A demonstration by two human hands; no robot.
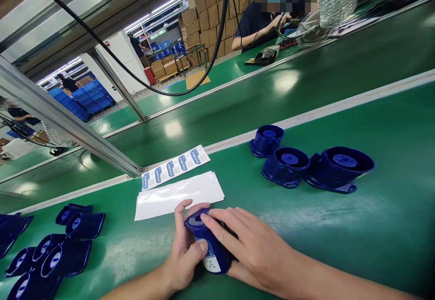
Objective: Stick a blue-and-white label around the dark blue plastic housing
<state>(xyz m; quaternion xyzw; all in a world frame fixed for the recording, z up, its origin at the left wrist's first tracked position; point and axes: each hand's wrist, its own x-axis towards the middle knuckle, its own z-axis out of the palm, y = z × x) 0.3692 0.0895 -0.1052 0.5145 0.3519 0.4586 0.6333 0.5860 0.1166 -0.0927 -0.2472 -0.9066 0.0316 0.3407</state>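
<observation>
A dark blue plastic horn housing [220,257] with a round centre is held tilted between both hands at the front of the green bench. My left hand [183,257] wraps its left side, with the thumb pressed at the edge of a blue-and-white label [211,263] on its wall. My right hand [253,241] grips the other side, fingers over the top rim and the palm side against the body. Just beyond lie a strip of printed labels [175,168] and blank white sheets [180,195].
Three similar blue housings [290,166] stand at the right. Several more, with pale centre discs, lie grouped at the left [56,259]. A metal post [74,118] and a hanging black cable [176,94] are ahead. Across the green conveyor [231,100] sits a masked co-worker [251,23].
</observation>
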